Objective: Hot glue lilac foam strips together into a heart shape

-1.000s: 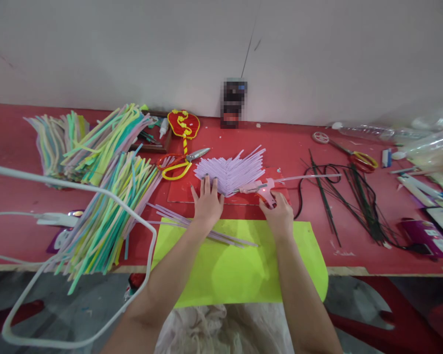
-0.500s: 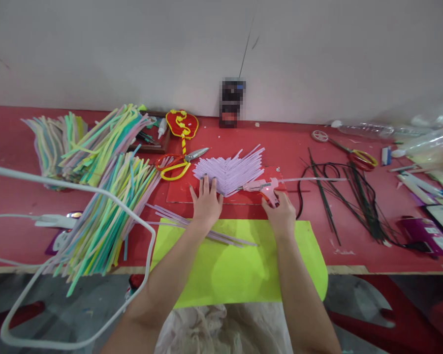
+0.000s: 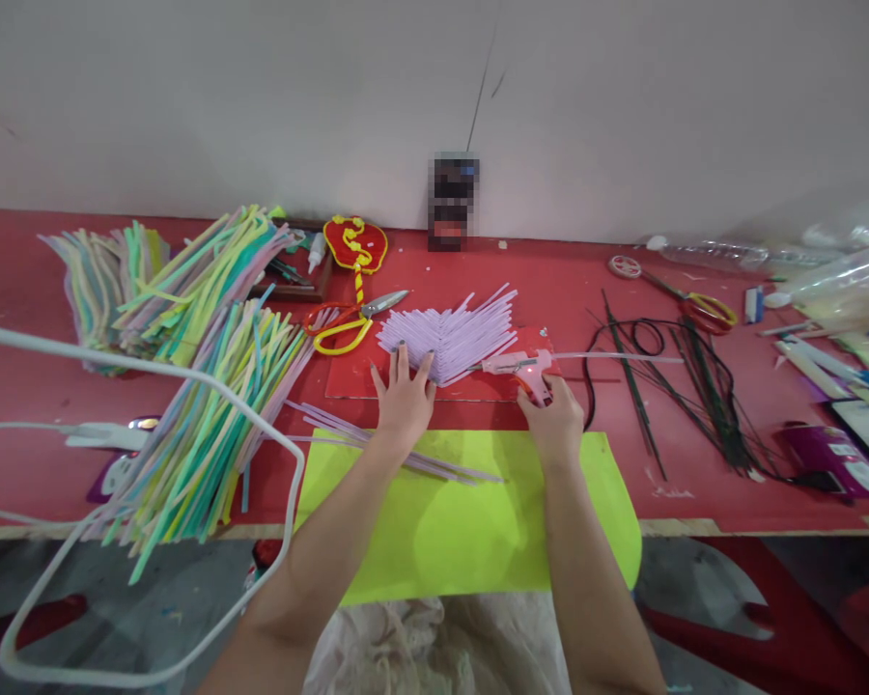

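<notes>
Lilac piece (image 3: 452, 333) lies on the red board (image 3: 351, 385), mid-counter (image 3: 434, 275), strips set in a V. My left hand (image 3: 406, 403) rests with fingers spread on its lower left edge, clenching nothing. My right hand (image 3: 556, 421) is wrapped round the handle of the glue gun (image 3: 527, 365), nozzle pointing left by the piece's lower right edge; contact cannot be told. Glue stick (image 3: 615, 357) juts from the rear.

Handling (estimate): piece very light, soft, bendy, hardly slippery; free upper ends likely to splay. Best pressed flat along the centre seam or taken near the lower tip. Gun stiff, fairly light; hold by handle only, nozzle presumably hot.
</notes>
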The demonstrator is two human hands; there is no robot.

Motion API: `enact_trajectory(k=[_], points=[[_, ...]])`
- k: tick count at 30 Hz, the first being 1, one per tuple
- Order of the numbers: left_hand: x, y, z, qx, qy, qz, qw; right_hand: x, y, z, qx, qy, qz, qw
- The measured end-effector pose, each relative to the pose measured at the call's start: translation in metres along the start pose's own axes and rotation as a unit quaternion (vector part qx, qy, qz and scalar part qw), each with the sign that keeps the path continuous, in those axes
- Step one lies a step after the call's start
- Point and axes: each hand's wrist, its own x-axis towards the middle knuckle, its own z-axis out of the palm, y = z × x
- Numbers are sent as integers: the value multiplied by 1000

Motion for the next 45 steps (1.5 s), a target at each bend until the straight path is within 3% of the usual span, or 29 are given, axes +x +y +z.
enact_trajectory(k=[28, 45], points=[[1, -2, 4, -6, 19, 18, 1000, 3, 2, -1, -19, 27, 4, 999], [0, -1, 2, -10, 19, 16, 1000, 4, -1, -5, -19, 14, 50, 998]])
